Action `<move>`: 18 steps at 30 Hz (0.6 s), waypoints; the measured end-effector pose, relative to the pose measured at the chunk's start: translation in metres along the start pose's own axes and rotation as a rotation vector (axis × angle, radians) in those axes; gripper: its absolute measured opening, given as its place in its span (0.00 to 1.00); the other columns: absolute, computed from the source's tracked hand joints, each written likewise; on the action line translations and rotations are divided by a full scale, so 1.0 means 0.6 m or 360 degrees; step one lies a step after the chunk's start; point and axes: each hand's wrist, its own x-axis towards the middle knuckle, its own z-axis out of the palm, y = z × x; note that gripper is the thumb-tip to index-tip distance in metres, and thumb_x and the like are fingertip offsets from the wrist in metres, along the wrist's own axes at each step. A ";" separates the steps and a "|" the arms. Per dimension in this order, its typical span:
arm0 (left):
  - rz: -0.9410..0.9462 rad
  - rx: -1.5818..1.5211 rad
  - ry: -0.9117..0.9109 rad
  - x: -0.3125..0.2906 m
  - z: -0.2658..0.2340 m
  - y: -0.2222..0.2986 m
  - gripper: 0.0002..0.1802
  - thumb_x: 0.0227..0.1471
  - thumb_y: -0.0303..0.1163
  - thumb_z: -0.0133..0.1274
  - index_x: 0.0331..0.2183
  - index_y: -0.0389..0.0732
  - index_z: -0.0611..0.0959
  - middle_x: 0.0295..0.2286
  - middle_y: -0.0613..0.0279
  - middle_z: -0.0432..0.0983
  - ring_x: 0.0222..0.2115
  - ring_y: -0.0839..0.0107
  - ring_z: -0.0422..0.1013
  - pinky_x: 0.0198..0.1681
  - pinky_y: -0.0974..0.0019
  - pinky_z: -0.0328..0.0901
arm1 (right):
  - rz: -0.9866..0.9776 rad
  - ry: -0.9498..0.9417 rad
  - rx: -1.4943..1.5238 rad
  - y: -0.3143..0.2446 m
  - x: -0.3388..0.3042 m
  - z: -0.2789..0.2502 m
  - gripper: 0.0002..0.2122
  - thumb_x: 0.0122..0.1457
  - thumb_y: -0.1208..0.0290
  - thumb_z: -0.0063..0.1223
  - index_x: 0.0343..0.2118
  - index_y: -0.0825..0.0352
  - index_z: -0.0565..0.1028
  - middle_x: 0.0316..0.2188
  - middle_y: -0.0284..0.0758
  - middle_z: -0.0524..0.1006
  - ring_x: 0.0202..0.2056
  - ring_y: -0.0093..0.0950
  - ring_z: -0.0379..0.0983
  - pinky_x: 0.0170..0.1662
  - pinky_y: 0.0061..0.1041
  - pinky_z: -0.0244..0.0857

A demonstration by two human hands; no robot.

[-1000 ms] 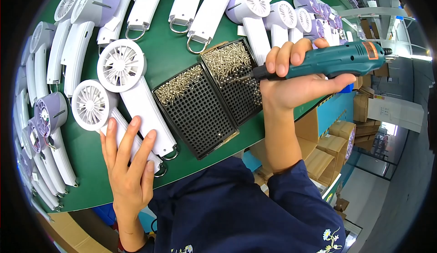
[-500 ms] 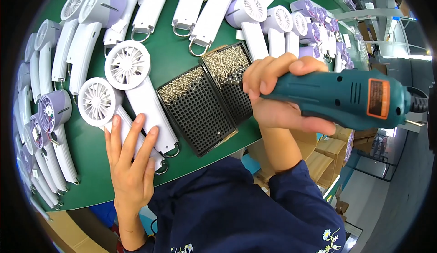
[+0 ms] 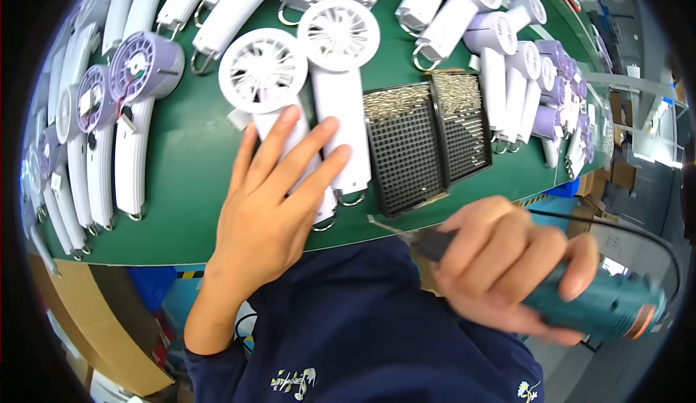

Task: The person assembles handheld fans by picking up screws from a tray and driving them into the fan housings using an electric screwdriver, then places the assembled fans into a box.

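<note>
My left hand [image 3: 272, 204] lies with spread fingers across the white handle of a handheld fan [image 3: 263, 69]. Close beside it, a second handheld fan [image 3: 338, 35] lies face up, its handle alongside my fingertips. Wrapped round a teal electric screwdriver [image 3: 598, 301] is my right hand [image 3: 500, 258], blurred a little by motion. The tool's thin bit points left, close to the table's front edge and apart from both fans. Two black perforated trays, a left tray [image 3: 406, 160] and a right tray [image 3: 467, 146], hold small brass-coloured screws gathered at their far ends.
The green table [image 3: 192, 178] carries many white and lilac fans at the left, back and right. One fan [image 3: 145, 69] at the left has its inside and wires exposed. A black cord [image 3: 616, 223] runs at the right. A cardboard box [image 3: 109, 323] stands below the table's left.
The view has turned, so the fans and trays appear farther right. My right hand has brought the screwdriver down toward the table's front edge. My left hand stays on the fan's handle.
</note>
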 end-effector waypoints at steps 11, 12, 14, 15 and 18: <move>-0.0006 -0.0146 0.0025 -0.007 -0.001 -0.009 0.26 0.48 0.21 0.49 0.51 0.46 0.77 0.56 0.62 0.66 0.61 0.53 0.53 0.62 0.43 0.47 | 0.0087 -0.0186 -0.0059 0.041 -0.032 0.041 0.25 0.60 0.44 0.43 0.45 0.63 0.62 0.20 0.32 0.69 0.11 0.23 0.62 0.14 0.23 0.62; -0.0010 -0.0156 0.0032 -0.008 -0.002 -0.009 0.26 0.48 0.22 0.50 0.51 0.46 0.77 0.56 0.62 0.66 0.61 0.53 0.54 0.62 0.43 0.47 | 0.0133 -0.0197 -0.0030 0.040 -0.030 0.041 0.25 0.60 0.43 0.43 0.45 0.63 0.62 0.20 0.32 0.68 0.12 0.24 0.62 0.14 0.23 0.62; 0.0010 -0.0180 0.0039 -0.005 -0.001 -0.008 0.26 0.48 0.22 0.50 0.51 0.46 0.77 0.56 0.62 0.66 0.61 0.53 0.54 0.62 0.43 0.47 | 0.0169 -0.0206 -0.0027 0.039 -0.027 0.040 0.25 0.60 0.43 0.43 0.45 0.63 0.62 0.19 0.32 0.68 0.12 0.24 0.62 0.14 0.23 0.62; 0.0012 -0.0188 0.0037 -0.003 0.001 -0.007 0.26 0.48 0.22 0.50 0.51 0.46 0.77 0.56 0.62 0.66 0.61 0.53 0.54 0.62 0.44 0.47 | 0.0180 -0.0187 -0.0038 0.041 -0.027 0.040 0.26 0.60 0.42 0.44 0.45 0.63 0.63 0.19 0.32 0.68 0.12 0.24 0.63 0.14 0.23 0.62; 0.0004 -0.0188 0.0029 -0.005 0.005 -0.007 0.26 0.48 0.22 0.51 0.51 0.46 0.77 0.56 0.62 0.65 0.61 0.53 0.54 0.62 0.44 0.47 | 0.0191 -0.0151 -0.0053 0.048 -0.033 0.038 0.26 0.59 0.41 0.44 0.44 0.63 0.63 0.19 0.33 0.68 0.13 0.25 0.63 0.15 0.23 0.62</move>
